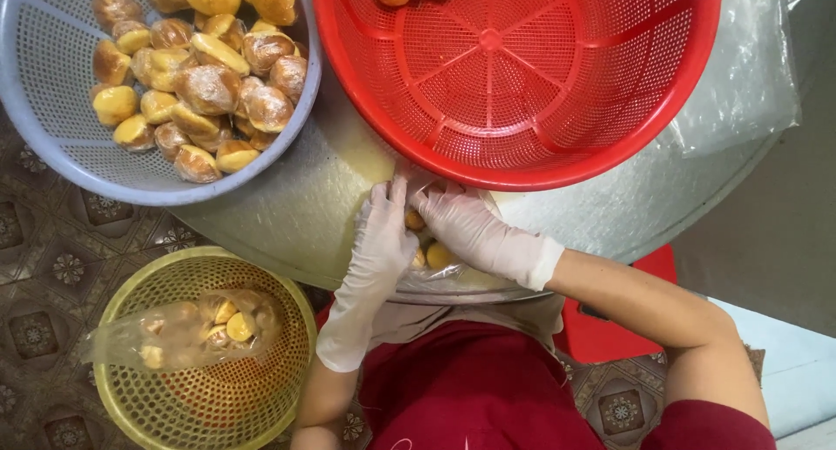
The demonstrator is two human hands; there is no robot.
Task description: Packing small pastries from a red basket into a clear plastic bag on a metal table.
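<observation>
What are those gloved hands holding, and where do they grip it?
Both hands, left and right, hold a clear plastic bag of small yellow buns at its upper, open end, beside the red basket.

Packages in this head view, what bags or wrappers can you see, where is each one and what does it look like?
Clear plastic bag: table edge, between left hand and right hand, holding small yellow buns.
Filled clear bag: lying in the yellow-green basket, lower left, lumpy with buns.
Loose clear plastic sheeting: upper right, crumpled beside the red basket.
No labels, signs or screens.
</observation>
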